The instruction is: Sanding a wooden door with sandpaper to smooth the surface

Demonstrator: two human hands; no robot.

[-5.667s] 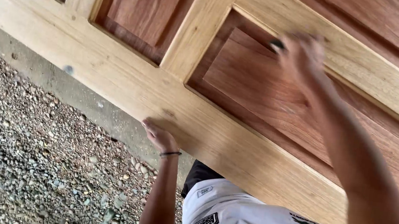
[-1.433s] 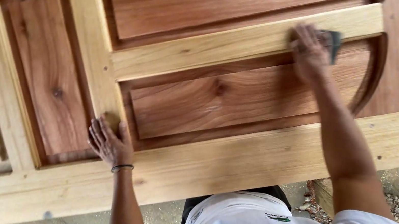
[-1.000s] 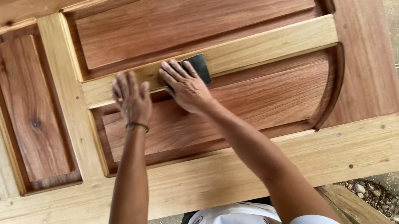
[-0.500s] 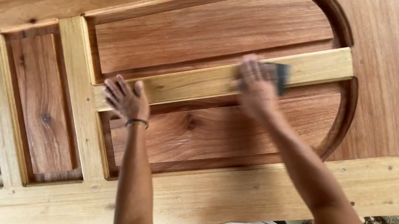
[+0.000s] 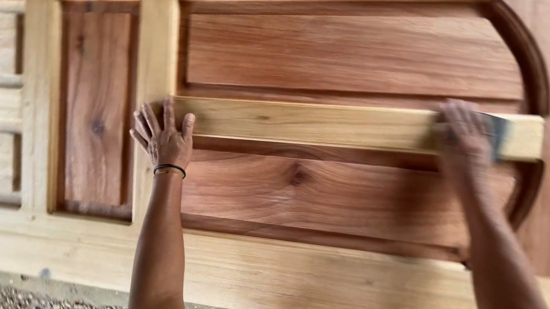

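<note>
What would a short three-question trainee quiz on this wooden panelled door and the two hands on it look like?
1. True or false: the left hand lies flat, fingers spread, on the pale and reddish wooden panelled door.
2. What does the right hand press on the pale horizontal wooden rail? A) a small dark sanding pad B) a hammer C) a paintbrush
3. Fill in: the left wrist wears a thin dark ____.

Key: 1 true; 2 A; 3 band.
</note>
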